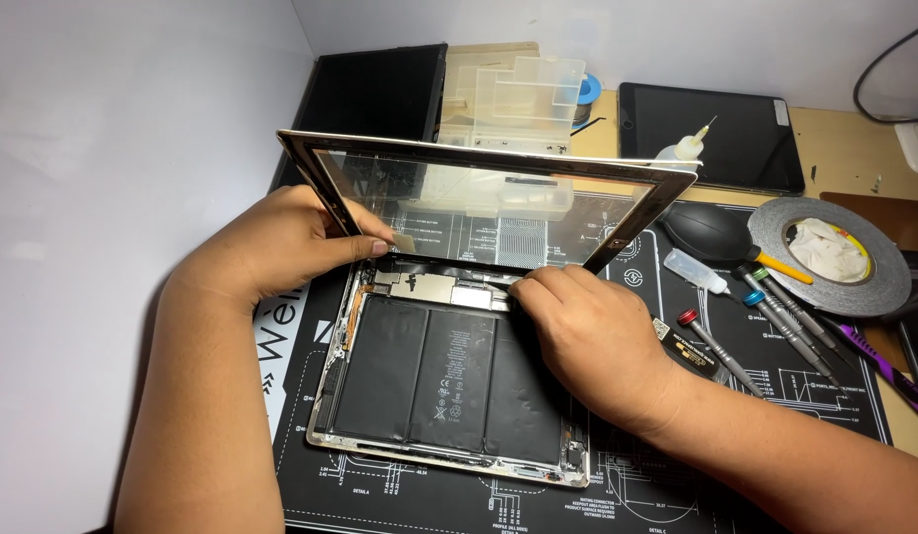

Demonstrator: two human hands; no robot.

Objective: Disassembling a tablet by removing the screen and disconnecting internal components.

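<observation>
Opened tablet [449, 381] lying on the black mat [736, 435] on the counter, batteries exposed. The left hand [281, 247] is pinching the left edge of the glass panel [489, 198], holding it tilted up over the tablet's top end. The right hand [588, 331] is resting on the tablet, fingertips [528, 287] pressing near the metal shield [444, 290], grasping nothing visible. Screwdrivers [766, 321] are lying to the right

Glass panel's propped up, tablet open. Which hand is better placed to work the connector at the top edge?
Right, probably. The right hand already has its fingers at the metal shield by the hinge edge. The left hand is busy propping the glass panel by its left frame.
</observation>
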